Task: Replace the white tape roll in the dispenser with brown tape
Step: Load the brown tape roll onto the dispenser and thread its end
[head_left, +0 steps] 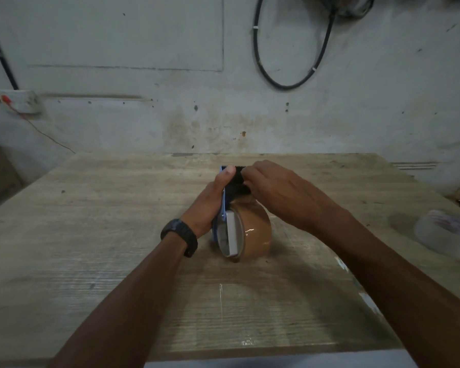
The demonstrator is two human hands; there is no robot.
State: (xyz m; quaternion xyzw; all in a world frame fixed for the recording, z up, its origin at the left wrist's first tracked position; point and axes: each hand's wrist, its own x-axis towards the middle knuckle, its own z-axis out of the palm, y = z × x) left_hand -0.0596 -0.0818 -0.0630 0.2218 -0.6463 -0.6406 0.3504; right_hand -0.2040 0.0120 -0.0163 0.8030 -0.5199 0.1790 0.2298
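A blue tape dispenser (222,208) stands in the middle of the wooden table (104,235) with a brown tape roll (255,229) mounted on its white hub. My left hand (213,200) grips the dispenser's blue frame from the left, thumb up near the toothed blade. My right hand (274,189) reaches over from the right, and its fingertips pinch at the black front part by the blade; what they hold is hidden. The white tape roll (444,232) lies on the table at the far right, blurred.
A wall stands just behind the table's far edge, with a black cable loop (287,83) hanging on it and a white socket box (21,100) at the left. A black watch sits on my left wrist (179,236).
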